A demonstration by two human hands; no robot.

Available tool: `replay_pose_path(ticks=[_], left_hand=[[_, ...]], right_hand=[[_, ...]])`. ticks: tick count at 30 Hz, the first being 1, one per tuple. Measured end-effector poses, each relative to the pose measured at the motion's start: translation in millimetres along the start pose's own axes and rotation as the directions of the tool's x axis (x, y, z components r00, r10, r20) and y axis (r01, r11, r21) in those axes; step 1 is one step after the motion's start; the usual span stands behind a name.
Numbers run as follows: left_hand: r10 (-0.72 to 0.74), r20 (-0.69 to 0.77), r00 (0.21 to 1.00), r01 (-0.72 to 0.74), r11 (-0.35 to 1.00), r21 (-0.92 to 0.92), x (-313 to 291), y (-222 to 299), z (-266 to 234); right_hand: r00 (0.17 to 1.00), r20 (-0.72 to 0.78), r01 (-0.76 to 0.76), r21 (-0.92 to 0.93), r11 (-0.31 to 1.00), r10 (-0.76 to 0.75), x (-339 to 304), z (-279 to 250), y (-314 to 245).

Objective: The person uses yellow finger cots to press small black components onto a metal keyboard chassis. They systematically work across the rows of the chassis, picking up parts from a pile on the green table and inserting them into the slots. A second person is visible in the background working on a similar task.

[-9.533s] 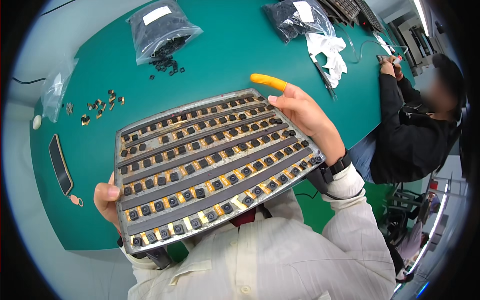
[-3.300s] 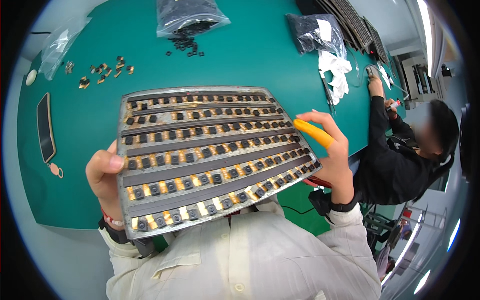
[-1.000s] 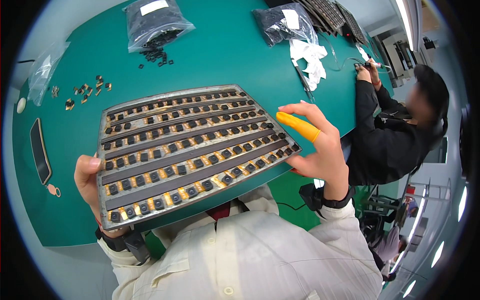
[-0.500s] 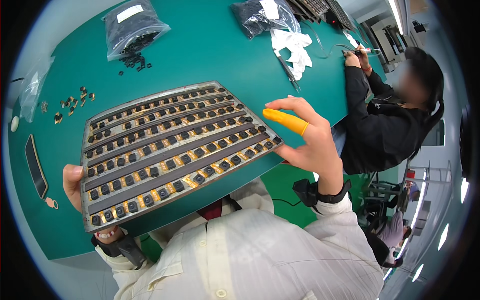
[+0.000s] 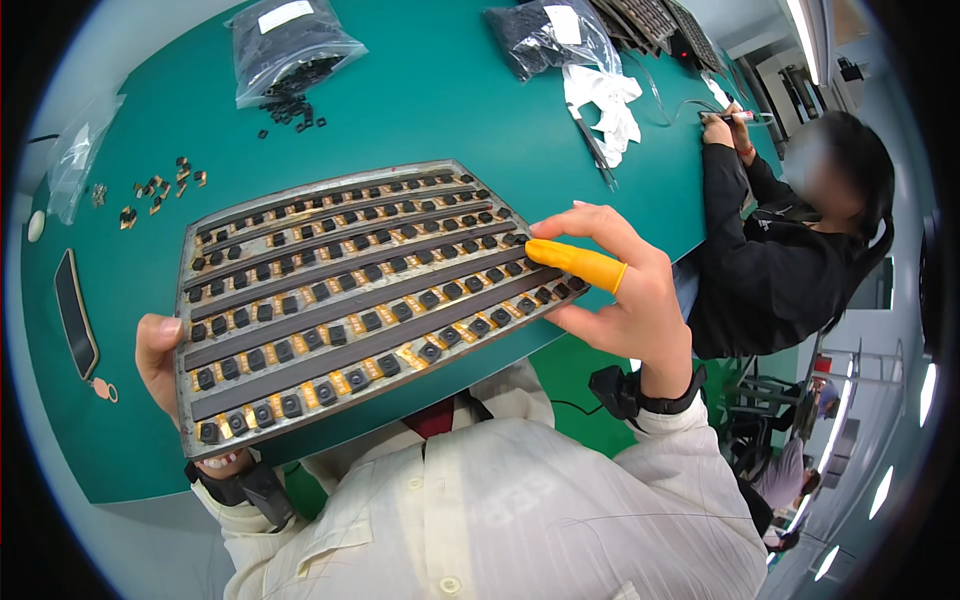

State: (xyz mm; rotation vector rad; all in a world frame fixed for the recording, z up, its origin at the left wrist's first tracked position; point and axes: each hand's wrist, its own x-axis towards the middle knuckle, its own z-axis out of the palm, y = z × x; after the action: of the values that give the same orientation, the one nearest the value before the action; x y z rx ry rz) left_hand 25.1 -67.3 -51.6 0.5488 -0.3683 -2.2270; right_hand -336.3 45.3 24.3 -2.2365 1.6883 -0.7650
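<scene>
A grey metal tray (image 5: 300,372) is held up tilted in front of me, above the table's near edge. Several rows of small black square parts on gold flexible strips lie across it, with dark bars between rows. My left hand (image 5: 158,360) grips its left edge, thumb on the side and the other fingers hidden underneath. At the right edge is my right hand (image 5: 635,290), with a yellow finger cot (image 5: 580,264) on its index finger. That fingertip rests on the end of a row, and the thumb is at the tray's right corner.
On the green table (image 5: 420,110) lie a bag of black parts (image 5: 290,45) with some spilled, loose gold-and-black pieces (image 5: 155,190), a phone (image 5: 75,312), a second bag (image 5: 545,40), white cloth (image 5: 610,105) and tweezers (image 5: 592,150). A co-worker (image 5: 790,240) sits at the right.
The right index finger has come down from beside the tray onto its right edge. In the picture, the tray and table items have shifted slightly to the right.
</scene>
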Motion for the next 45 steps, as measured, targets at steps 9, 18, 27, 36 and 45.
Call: replay_pose_path(ticks=[9, 18, 27, 36, 45], left_hand=[[0.022, -0.054, 0.998, -0.023, 1.0, -0.017, 0, -5, 7], [-0.051, 0.112, 0.992, 0.071, 0.981, -0.183, 1, -6, 25], [-0.028, 0.157, 0.987, 0.054, 0.985, -0.164, 5, -8, 22], [-0.052, 0.166, 0.985, 0.08, 0.983, -0.168, 7, -11, 23], [-0.05, 0.209, 0.977, 0.07, 0.994, -0.085, 1, -10, 28]], right_hand=[[0.994, 0.059, 0.09, 0.043, 0.995, -0.092, 18, 6, -14], [0.988, 0.073, 0.129, 0.078, 0.989, -0.135, 31, 10, -25], [0.988, 0.083, 0.122, 0.06, 0.991, -0.127, 33, 11, -25], [0.989, 0.081, 0.124, 0.046, 0.991, -0.127, 35, 13, -29], [0.99, 0.092, 0.098, 0.044, 0.994, -0.102, 27, 12, -25]])
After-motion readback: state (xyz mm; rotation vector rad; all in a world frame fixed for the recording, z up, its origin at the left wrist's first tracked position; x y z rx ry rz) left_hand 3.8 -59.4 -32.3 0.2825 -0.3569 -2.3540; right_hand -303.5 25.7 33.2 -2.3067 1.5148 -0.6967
